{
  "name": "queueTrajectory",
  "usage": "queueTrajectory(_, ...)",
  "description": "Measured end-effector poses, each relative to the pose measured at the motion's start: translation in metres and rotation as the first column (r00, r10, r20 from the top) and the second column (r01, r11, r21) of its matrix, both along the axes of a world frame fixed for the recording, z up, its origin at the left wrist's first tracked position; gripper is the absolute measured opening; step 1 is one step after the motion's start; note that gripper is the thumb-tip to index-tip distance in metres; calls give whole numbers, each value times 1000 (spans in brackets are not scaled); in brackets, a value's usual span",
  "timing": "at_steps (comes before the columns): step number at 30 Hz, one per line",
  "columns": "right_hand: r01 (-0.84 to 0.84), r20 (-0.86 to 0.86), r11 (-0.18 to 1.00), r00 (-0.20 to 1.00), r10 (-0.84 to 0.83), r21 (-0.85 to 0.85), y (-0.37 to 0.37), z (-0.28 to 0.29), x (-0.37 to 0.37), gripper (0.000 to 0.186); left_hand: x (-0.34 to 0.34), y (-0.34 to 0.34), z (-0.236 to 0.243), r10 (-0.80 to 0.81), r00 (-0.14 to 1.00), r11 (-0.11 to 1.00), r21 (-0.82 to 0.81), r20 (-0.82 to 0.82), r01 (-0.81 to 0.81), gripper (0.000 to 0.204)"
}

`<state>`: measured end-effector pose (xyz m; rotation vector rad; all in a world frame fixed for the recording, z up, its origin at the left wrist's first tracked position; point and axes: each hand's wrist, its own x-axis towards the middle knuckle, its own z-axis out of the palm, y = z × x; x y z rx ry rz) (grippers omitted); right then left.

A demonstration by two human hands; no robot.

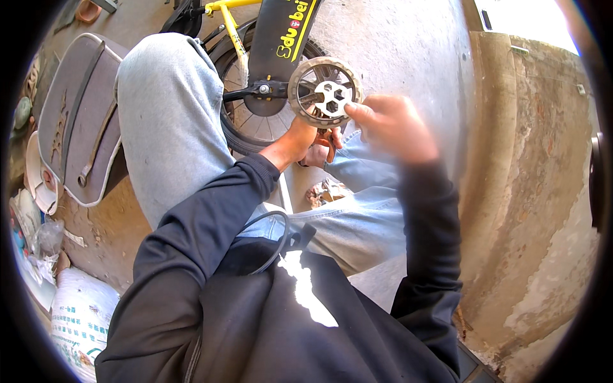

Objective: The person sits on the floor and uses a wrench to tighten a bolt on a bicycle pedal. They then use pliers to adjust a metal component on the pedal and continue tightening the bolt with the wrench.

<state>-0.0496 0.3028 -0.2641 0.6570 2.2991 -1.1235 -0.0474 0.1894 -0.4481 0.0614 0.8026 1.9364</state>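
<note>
A small training wheel point(294, 81) with a dark treaded rim and spokes sticks out beside the bicycle's rear wheel point(281, 131). Over its hub lies a flat silver multi-hole wrench point(332, 90). My right hand point(397, 127), blurred by motion, pinches the wrench's right end between thumb and fingers. From below, my left hand point(297, 138) reaches behind the training wheel, its fingers partly hidden by the rim. It is closed around an orange-handled tool point(331, 152); the tool's head is out of sight.
The bicycle has a yellow frame point(235, 39) and a black rear guard point(276, 57). To the left stands a grey padded seat point(83, 121) with a wrench point(97, 150) on it. A white sack point(83, 313) lies lower left; a worn wall point(543, 159) rises at right.
</note>
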Motion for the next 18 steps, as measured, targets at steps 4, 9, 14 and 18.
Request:
queueTrajectory(4,9,-12,1000,1000,-9,26,-3,-1,3,34,0,1,-9,-28,998,997,76,50,24,44)
queueTrajectory(9,76,-26,992,997,-73,103,3,0,1,36,0,0,-6,-44,999,999,5,2,44,50)
queueTrajectory(14,-3,-37,982,999,10,188,10,3,-9,37,0,-1,-6,-52,998,998,21,33,52,50)
queueTrajectory(18,-150,-6,952,988,157,266,17,8,-23,39,-1,0,-8,-40,997,996,76,59,35,49)
